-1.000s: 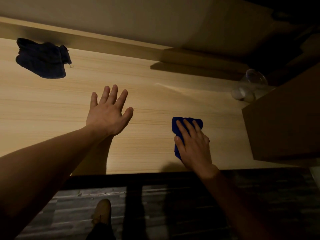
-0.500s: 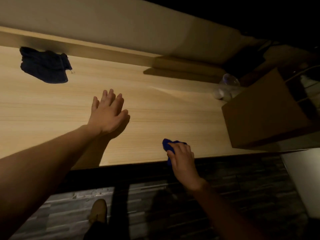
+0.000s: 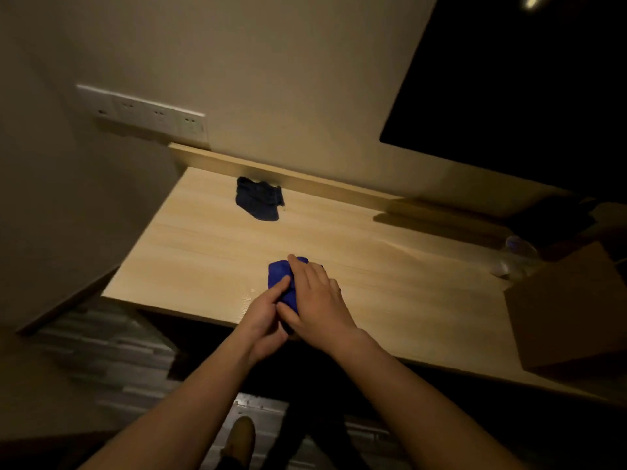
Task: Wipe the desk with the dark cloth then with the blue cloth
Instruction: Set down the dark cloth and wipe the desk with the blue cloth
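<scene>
Dim light falls over the pale wood counter, which runs along a beige wall carrying a row of white wall sockets. I see both hands meet near the counter's front edge. My right hand lies on top of the blue cloth, its fingers spread flat over the bunched fabric. My left hand comes in from the side, its fingers closed on the cloth's near edge, so both hands hold it. The dark cloth lies crumpled well apart, at the back of the counter just beside the raised wooden strip. On the right stands a brown cardboard box, with a clear plastic item just behind it.
</scene>
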### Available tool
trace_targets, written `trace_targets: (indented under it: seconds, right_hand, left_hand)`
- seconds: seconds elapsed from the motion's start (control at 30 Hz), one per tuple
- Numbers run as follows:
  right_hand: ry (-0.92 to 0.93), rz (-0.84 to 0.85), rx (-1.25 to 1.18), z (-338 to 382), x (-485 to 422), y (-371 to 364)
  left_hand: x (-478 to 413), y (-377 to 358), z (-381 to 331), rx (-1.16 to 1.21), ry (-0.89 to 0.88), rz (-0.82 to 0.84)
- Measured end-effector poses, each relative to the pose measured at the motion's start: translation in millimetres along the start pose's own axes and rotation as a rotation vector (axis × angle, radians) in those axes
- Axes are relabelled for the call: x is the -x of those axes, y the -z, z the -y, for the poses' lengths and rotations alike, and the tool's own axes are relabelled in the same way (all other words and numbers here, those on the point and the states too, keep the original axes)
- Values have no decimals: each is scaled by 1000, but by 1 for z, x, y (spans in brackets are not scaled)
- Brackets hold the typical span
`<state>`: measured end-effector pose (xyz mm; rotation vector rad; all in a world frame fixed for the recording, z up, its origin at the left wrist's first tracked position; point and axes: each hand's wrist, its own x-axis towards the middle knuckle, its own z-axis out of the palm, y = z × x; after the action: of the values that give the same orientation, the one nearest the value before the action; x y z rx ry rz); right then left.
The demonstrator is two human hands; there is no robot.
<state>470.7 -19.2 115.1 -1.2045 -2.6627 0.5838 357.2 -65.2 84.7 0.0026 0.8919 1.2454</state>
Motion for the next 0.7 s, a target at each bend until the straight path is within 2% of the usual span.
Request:
trace_targets:
  seconds: [0.07,0.13,0.2,0.3,0.37,0.47,0.6,0.7]
  right_hand:
    - [49,27,-118,24,-14,3]
    - [20,-23,-219,41,-30,1]
    - [-148,-68,-352,56,-53,-8]
    - [-473,94,-769,77,-105,-31]
    - [-580,176,-1002,92,-142,-51]
    - [-587,137,-1018,116,-190,-80]
    - [-636,-45,-990,136,-257,-106]
    - [-661,-175,-1006,136,-316,-111]
  left_hand:
    - [13,21,-28,21,-38,-55]
    - [22,42,-59,63,-61,-49]
    - [26,65,-92,74,-77,-23]
    - [21,100,-142,40,-78,13]
    - [11,124,-175,-31,-67,30]
    - [-14,157,-224,-226,-41,-72]
    - [-59,177,-298,-556,-67,-149]
    - [-97,176,-349,-639,-137,-187]
